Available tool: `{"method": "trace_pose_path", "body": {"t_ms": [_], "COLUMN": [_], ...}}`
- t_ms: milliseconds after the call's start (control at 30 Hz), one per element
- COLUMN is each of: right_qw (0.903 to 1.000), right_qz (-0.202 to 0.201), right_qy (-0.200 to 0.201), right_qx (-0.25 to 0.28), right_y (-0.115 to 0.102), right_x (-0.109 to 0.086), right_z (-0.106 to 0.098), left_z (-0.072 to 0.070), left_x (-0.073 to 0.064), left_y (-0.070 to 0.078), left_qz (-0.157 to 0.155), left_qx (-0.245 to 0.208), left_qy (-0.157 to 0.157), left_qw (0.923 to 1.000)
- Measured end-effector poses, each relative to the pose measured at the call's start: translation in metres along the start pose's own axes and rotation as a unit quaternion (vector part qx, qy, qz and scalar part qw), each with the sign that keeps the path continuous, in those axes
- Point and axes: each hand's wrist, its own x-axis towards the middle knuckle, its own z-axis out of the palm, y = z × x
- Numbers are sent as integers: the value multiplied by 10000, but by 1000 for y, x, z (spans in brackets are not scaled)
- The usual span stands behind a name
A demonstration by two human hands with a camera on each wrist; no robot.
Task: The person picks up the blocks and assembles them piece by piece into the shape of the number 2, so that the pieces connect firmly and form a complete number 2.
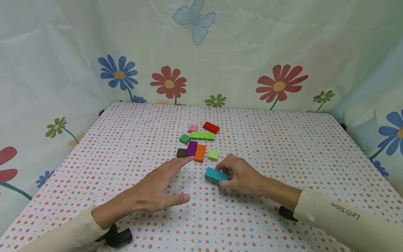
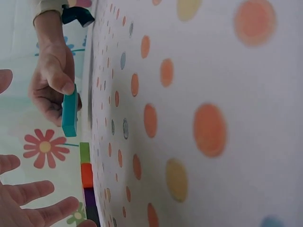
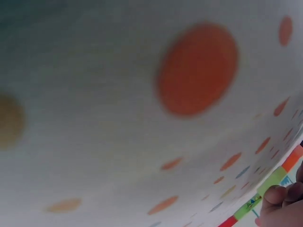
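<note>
A teal block (image 1: 216, 174) is pinched between the thumb and fingers of my right hand (image 1: 240, 175). The left wrist view shows the same teal block (image 2: 69, 113) held off the dotted cloth. To its left, my left hand (image 1: 157, 187) hovers with thumb and fingers spread and nothing between them. Just past its fingertips lie an orange block (image 1: 199, 153), a purple block (image 1: 191, 148) and a black block (image 1: 181, 153). A small light green block (image 1: 213, 155) lies just beyond the right hand.
Farther back on the dotted tablecloth (image 1: 126, 140) sit a long green block (image 1: 203, 136), a dark green block (image 1: 184, 139), a pink block (image 1: 193, 128) and a red block (image 1: 211, 127). A flowered curtain (image 1: 236, 52) rises behind the table and along both sides.
</note>
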Motion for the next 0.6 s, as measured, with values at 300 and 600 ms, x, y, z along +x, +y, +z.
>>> {"method": "trace_pose_path", "body": {"t_ms": [300,600], "right_qw": [9992,9970], "right_qz": [-237,-308], "right_qy": [-305,-664], "right_qx": [130,234], "right_y": [4,3], "right_x": [-5,-11], "right_z": [-1,-2], "left_z": [2,3], "left_x": [0,0], "left_y": [-1,-1], "left_qz": [127,73], "left_qx": [-13,28], "left_qy": [72,51], "left_qw": [9999,10000]}}
